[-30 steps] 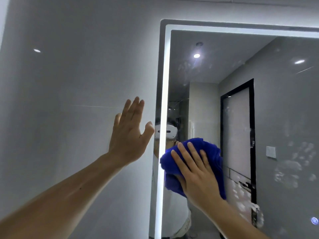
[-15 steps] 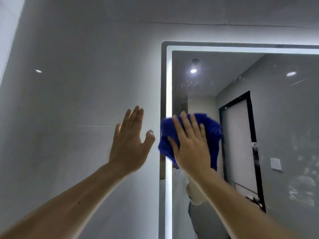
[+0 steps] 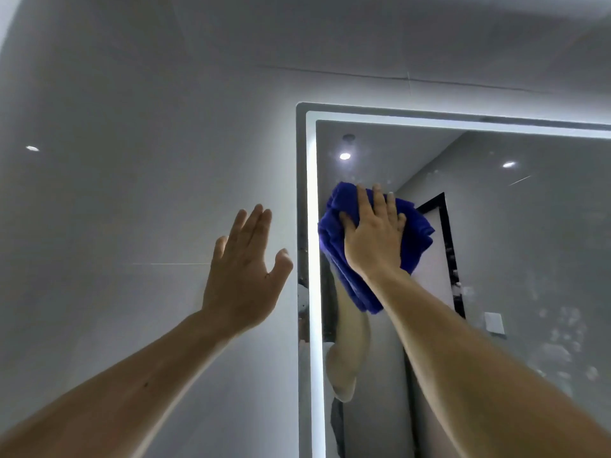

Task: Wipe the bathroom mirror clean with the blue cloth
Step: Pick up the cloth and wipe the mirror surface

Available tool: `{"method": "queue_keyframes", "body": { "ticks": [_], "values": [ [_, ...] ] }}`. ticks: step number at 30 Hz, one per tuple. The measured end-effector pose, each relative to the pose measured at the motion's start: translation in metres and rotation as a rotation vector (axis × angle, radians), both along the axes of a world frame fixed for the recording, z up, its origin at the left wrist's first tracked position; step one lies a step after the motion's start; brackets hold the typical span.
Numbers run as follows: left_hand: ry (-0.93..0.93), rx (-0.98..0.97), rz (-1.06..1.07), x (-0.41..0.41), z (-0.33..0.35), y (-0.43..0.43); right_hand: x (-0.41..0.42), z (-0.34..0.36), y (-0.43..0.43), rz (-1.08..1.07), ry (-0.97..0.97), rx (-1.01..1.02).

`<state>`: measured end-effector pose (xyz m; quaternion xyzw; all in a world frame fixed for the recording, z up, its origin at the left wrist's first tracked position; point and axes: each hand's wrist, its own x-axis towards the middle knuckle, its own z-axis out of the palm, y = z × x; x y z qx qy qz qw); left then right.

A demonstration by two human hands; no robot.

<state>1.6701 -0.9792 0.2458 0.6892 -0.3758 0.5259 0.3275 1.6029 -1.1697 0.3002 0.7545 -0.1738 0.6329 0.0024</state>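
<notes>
The right hand (image 3: 372, 236) lies flat with its fingers spread and pressed onto the bunched blue cloth (image 3: 344, 259), pinning it against the glass of the bathroom mirror (image 3: 496, 259) near the upper left corner, just inside the lit strip (image 3: 312, 259) that runs down the mirror's left edge and across its top. The cloth bulges out around the hand on the left, right and below, with a folded tail hanging toward the wrist. The left hand (image 3: 246, 276) is open, fingers together and thumb out, palm toward the grey tiled wall (image 3: 132, 209) just left of the mirror's frame; whether it touches the wall cannot be told. It holds nothing. The two hands are apart, with the frame and lit strip between them. In the glass appear the reflected forearm, a ceiling spotlight, a dark-framed door and a wall switch. Pale smudges and spots mark the mirror's right side (image 3: 558, 338).
</notes>
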Motion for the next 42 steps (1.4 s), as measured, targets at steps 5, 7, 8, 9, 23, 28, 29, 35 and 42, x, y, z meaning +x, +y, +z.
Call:
{"method": "queue_keyframes", "body": {
  "ticks": [5, 7, 8, 9, 23, 28, 29, 35, 42],
  "values": [
    [-0.005, -0.007, 0.035, 0.003, 0.009, -0.002, 0.014, -0.043, 0.014, -0.008, 0.078, -0.243],
    [0.013, -0.015, 0.032, 0.002, 0.014, -0.004, 0.008, -0.079, 0.009, 0.007, 0.136, -0.32],
    [0.019, -0.018, 0.031, 0.001, 0.015, -0.005, 0.004, -0.097, 0.006, 0.019, 0.164, -0.349],
    [0.023, -0.021, 0.033, -0.001, 0.016, -0.005, 0.0, -0.111, 0.0, 0.025, 0.189, -0.383],
    [0.077, -0.02, 0.176, -0.023, 0.022, -0.021, 0.005, 0.024, -0.002, 0.003, 0.032, -0.205],
    [0.126, -0.013, 0.186, -0.044, 0.024, -0.026, -0.003, -0.067, -0.005, 0.079, 0.21, -0.468],
    [0.128, -0.011, 0.193, -0.048, 0.024, -0.026, -0.008, -0.08, -0.01, 0.078, 0.254, -0.509],
    [0.095, 0.026, 0.253, -0.054, 0.035, -0.018, -0.031, -0.022, -0.053, 0.074, 0.114, -0.332],
    [0.068, 0.011, 0.211, -0.034, 0.05, -0.024, -0.001, 0.066, -0.018, 0.01, 0.045, -0.24]
  ]
}}
